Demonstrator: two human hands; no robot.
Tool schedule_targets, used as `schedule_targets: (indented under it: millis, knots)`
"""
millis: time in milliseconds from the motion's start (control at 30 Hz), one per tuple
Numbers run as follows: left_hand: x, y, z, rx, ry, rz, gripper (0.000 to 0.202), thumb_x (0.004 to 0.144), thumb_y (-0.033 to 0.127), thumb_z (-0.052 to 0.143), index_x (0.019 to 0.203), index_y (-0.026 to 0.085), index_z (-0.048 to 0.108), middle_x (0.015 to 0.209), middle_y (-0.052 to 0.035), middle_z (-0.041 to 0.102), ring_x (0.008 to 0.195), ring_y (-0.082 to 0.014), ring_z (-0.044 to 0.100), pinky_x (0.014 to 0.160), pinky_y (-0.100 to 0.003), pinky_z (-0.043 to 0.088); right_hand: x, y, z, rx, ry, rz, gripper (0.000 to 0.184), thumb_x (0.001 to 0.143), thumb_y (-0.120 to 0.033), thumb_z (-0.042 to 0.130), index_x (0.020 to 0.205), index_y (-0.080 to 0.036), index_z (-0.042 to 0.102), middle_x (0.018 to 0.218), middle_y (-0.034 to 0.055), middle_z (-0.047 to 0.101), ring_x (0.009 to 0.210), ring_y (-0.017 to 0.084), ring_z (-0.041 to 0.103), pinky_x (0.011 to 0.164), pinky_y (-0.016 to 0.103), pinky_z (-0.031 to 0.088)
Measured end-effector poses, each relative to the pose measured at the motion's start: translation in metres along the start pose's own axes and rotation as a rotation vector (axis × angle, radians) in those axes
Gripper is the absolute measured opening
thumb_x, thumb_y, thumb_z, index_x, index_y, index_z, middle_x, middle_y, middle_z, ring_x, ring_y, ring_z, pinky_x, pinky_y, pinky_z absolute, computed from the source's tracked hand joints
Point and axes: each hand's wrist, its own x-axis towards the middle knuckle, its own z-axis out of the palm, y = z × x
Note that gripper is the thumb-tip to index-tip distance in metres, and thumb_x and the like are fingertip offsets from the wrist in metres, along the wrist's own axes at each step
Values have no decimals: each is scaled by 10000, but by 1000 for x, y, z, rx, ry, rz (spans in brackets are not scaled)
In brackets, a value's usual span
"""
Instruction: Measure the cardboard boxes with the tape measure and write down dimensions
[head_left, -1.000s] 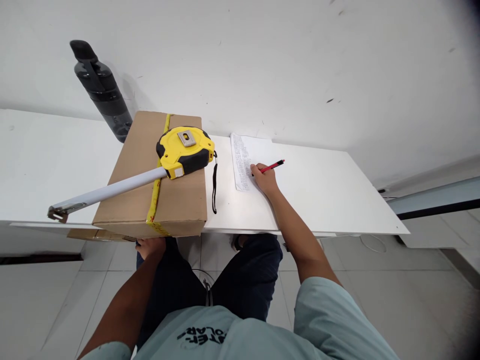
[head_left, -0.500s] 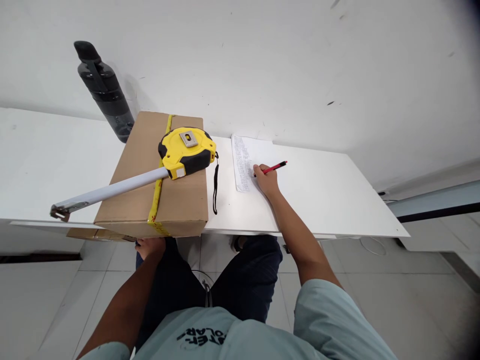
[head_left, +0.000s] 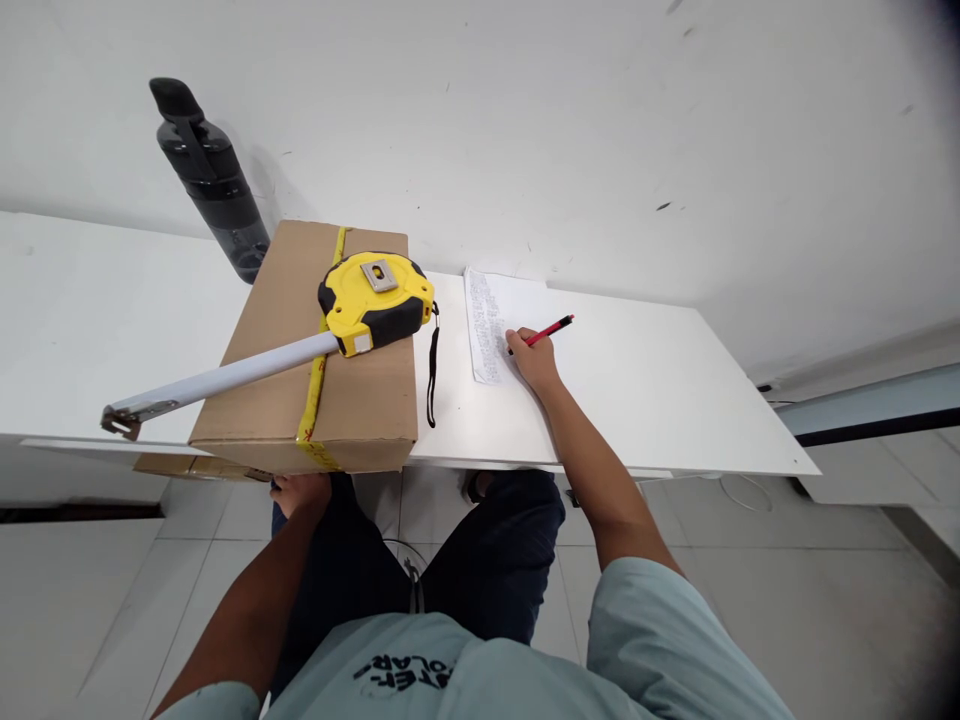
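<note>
A red-and-black pen [head_left: 550, 331] is pinched in my right hand [head_left: 534, 361], which is closed around it. Its lower end is at the written sheet of paper [head_left: 484, 335], while its upper end tilts up to the right. Small handwriting fills the left part of the sheet; my hand covers some of the rest. My left hand [head_left: 301, 493] lies on my left leg, just below the table edge. Its fingers are largely hidden, so whether they are curled cannot be made out.
Left of the paper, a cardboard box [head_left: 259, 395] with yellow tape stands on the white table [head_left: 667, 390]. On it lies a yellow-and-black tape measure [head_left: 360, 300], its blade sticking out leftward and its black strap hanging. A dark bottle [head_left: 217, 190] stands behind, near the wall.
The upper end of the pen has tipped slightly upward. My right hand stays at nearly the same spot on the paper, and my left hand has not moved.
</note>
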Motion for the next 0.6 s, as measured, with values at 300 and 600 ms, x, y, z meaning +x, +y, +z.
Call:
schedule_targets:
  millis: [300, 600]
  knots:
    - [-4, 3, -4, 1, -15, -2, 694, 1058, 376, 344, 1593, -61, 403, 1553, -380, 467, 1448, -477, 423, 1143, -620, 357, -1, 0, 0, -10, 25, -7, 427, 872, -430, 628, 605, -252, 346, 579, -54, 318, 625, 125, 317, 594, 295, 312]
    - [-1, 1, -1, -2, -13, -7, 696, 1057, 389, 350, 1606, -37, 390, 1577, -364, 451, 1483, -462, 396, 1166, -604, 344, -2, -2, 0, -19, 31, -1, 425, 901, -411, 598, 605, -250, 340, 585, -49, 337, 628, 127, 323, 610, 297, 327]
